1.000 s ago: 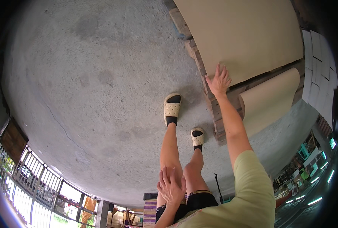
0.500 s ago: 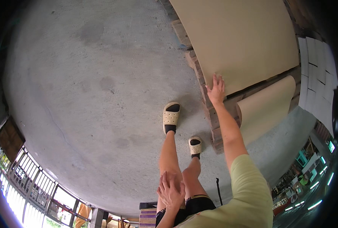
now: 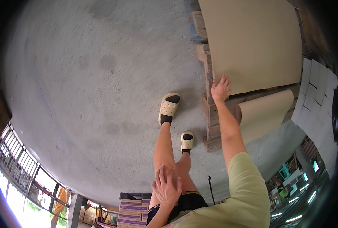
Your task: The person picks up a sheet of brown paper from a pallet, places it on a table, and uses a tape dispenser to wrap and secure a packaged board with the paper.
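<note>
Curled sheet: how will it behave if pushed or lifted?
The curled sheet is probably flexible and may sag when lifted, since it bends in a smooth curve. Its rounded bend could roll or spring if pushed. Its smooth-looking face might slip somewhat.

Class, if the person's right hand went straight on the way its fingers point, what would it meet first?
Most likely the brown sheet: the right hand overlaps its near left corner in view, though depth and contact are unclear.

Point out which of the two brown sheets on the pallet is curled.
The smaller sheet, at the near end of the pallet: it curves over, whereas the larger sheet, by the right hand, looks flat.
</note>
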`<state>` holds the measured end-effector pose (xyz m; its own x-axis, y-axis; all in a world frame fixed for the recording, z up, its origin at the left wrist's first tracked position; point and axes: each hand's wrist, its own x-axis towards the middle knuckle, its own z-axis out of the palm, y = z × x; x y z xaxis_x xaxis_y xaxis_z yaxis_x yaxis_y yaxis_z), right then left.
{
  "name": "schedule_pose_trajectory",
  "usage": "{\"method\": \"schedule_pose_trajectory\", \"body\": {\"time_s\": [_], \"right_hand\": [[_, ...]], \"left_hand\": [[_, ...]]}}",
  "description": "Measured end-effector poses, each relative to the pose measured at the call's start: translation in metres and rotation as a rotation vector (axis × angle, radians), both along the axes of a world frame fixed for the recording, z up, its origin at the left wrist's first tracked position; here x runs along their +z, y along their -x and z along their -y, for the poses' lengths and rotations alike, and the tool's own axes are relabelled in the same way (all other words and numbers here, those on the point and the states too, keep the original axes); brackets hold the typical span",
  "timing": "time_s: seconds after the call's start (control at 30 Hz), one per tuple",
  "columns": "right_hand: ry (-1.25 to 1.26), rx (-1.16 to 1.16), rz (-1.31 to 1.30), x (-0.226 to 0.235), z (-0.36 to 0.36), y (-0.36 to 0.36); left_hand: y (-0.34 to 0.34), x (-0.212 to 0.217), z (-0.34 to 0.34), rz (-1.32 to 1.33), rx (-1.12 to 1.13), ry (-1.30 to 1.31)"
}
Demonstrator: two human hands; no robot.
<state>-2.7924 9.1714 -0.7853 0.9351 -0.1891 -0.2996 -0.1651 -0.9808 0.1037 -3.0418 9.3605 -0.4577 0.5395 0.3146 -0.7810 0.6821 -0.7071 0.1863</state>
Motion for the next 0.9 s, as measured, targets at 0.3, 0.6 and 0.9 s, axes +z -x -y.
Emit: {"method": "schedule_pose_trajectory", "body": {"time_s": [0.3, 0.6, 0.9], "right_hand": [[-0.182, 0.215, -0.068, 0.004, 0.030, -0.006], [-0.005, 0.068, -0.182, 0.043, 0.006, -0.045], [-0.453, -0.152, -0.257, 0.038, 0.078, -0.068]], "left_hand": [[0.001, 0.001, -0.006, -0.002, 0.072, 0.002], [-0.002, -0.002, -0.003, 0.026, 0.061, -0.024], [-0.001, -0.005, -0.004, 0.001, 0.031, -0.015]]}}
